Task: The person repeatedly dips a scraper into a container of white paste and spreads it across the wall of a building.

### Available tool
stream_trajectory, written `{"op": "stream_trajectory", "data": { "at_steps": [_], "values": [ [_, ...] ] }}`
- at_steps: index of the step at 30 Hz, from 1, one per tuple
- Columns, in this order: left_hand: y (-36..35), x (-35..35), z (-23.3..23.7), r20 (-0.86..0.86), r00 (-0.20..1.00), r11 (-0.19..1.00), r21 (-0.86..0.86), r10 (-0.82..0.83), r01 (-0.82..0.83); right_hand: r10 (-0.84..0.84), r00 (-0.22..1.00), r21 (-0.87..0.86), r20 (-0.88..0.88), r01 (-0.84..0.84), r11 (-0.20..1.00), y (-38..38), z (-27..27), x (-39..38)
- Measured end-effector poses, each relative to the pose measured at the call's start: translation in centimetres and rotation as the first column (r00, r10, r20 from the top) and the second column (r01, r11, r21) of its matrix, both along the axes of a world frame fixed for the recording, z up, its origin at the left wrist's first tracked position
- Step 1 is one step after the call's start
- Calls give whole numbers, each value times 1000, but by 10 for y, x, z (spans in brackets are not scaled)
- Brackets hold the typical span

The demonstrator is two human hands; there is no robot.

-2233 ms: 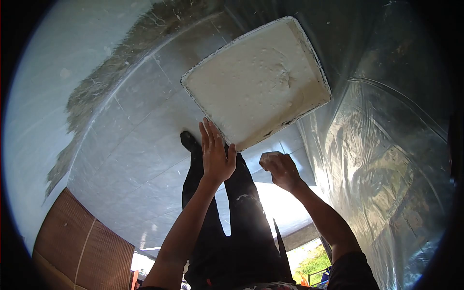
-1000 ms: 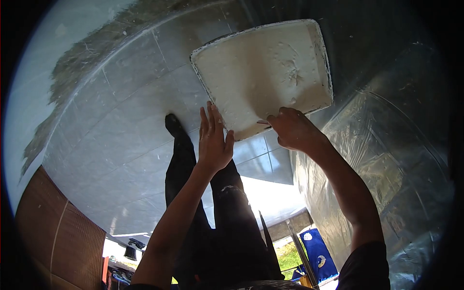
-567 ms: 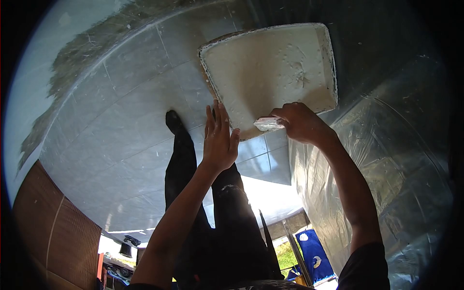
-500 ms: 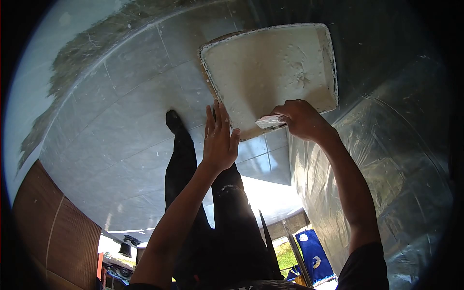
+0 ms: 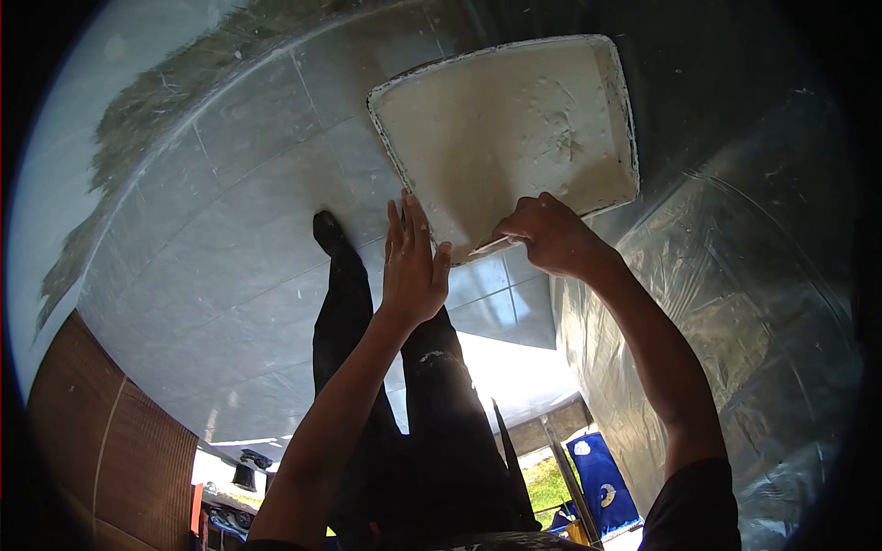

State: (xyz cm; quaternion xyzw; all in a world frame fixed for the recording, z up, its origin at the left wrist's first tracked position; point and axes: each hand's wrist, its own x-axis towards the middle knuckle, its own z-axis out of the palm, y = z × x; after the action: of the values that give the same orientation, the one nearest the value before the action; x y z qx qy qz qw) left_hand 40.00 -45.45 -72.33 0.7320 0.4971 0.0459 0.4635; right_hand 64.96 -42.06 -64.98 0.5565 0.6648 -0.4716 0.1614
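A wide, shallow tray (image 5: 505, 119) with a crusted rim holds a smooth, pale, wet-looking material. My right hand (image 5: 556, 237) grips a thin flat tool (image 5: 494, 245), seen nearly edge-on at the tray's near rim. My left hand (image 5: 413, 266) is beside the tray's near left corner, palm flat and fingers stretched out, holding nothing. Its fingertips are at the rim; whether they touch it cannot be made out.
My legs in dark trousers (image 5: 432, 386) stand on the grey tiled floor (image 5: 239, 230). Clear plastic sheeting (image 5: 717, 303) hangs at the right. A brown ribbed panel (image 5: 129, 441) is at the lower left, a blue cloth (image 5: 602, 482) at the bottom right.
My right hand has moved slightly left and down, and the tool has turned from showing its flat face to nearly edge-on. The tray appears slightly higher and further left. My left hand stays almost still.
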Motion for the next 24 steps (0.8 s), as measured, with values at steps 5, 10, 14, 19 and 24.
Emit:
{"op": "stream_trajectory", "data": {
  "at_steps": [5, 10, 14, 19, 24],
  "values": [
    [-1, 0, 0, 11, 1000, 1000, -12, 12, -12, 12, 1000, 58, -6, -11, 998, -6, 0, 0],
    [0, -2, 0, -39, 999, 1000, 1, -13, 13, 13, 997, 40, 74, -16, 999, 6, 8, 7],
    [0, -2, 0, -13, 1000, 1000, 5, 0, 0, -319, 946, -30, 62, 321, 946, 29, 25, 51],
    [-3, 4, -2, 10, 999, 999, -1, 35, -35, -382, 921, -5, 75, 384, 923, 23, 17, 87],
    [-4, 3, -3, -1, 1000, 1000, -4, 21, -21, -203, 957, -46, 206, 217, 975, 15, 15, 79]
  ]
}}
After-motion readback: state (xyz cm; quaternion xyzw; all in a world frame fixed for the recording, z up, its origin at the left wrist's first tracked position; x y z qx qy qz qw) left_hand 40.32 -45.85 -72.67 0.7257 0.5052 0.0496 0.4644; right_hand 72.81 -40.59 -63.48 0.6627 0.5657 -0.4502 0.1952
